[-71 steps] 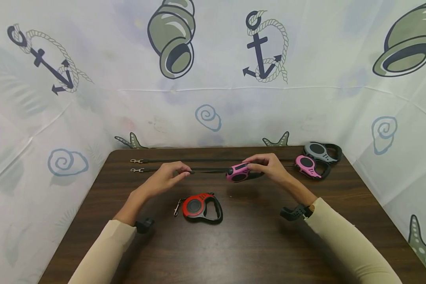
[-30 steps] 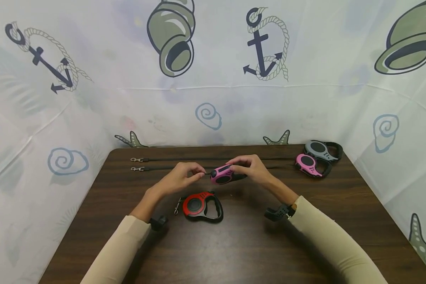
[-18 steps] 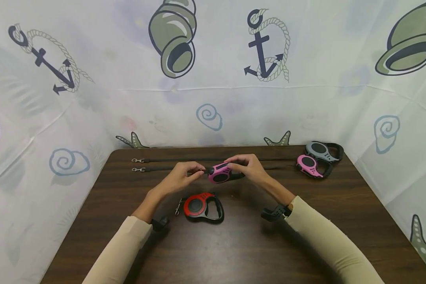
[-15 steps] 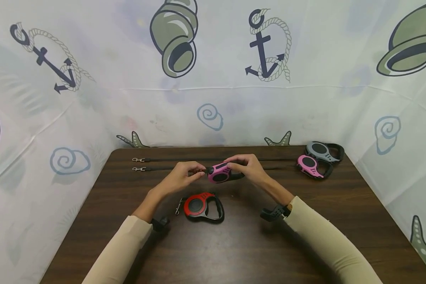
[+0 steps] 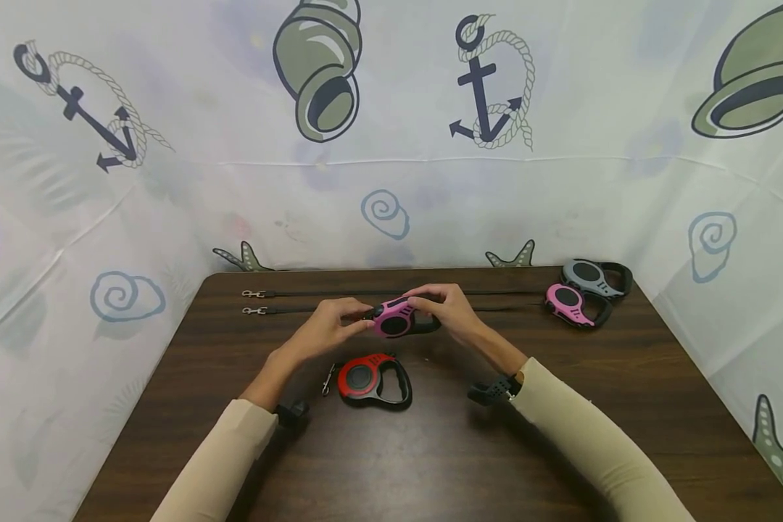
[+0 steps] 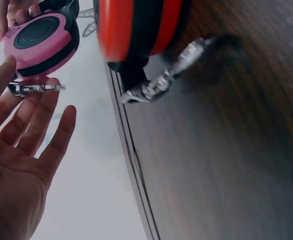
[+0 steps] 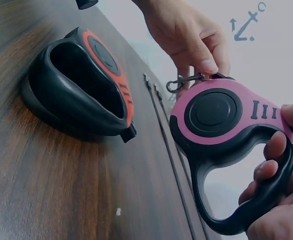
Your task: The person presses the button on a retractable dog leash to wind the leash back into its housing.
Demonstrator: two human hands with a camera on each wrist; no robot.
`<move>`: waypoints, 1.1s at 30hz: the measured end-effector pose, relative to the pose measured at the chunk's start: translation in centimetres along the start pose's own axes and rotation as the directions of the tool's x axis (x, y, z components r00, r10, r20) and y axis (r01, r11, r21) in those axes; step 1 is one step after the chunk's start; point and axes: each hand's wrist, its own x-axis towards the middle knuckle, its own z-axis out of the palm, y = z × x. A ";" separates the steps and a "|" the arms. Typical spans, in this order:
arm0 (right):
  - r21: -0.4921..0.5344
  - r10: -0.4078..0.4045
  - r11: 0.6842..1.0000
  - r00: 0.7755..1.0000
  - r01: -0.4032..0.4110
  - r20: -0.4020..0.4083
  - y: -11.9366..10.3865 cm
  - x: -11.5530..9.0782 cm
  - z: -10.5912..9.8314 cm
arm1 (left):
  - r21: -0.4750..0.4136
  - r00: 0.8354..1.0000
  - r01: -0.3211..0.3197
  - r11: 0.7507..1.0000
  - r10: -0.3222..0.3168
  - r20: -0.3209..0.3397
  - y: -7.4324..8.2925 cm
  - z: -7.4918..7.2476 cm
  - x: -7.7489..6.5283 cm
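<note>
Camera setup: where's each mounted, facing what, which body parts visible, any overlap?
Head: worn on head, facing forward and down over the table; left hand, right hand and sleeves show.
Left wrist: on that wrist, looking past the left hand to the held pink leash; right fingers show.
Right wrist: on that wrist, facing the held pink leash; both hands show.
Wrist views share: held pink leash, red leash.
</note>
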 end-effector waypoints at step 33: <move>0.090 0.213 0.974 0.977 -0.210 -0.027 2.3 3.0 5.6 | -0.034 0.918 0.375 0.926 -0.366 0.149 -4.4 -1.6 -2.1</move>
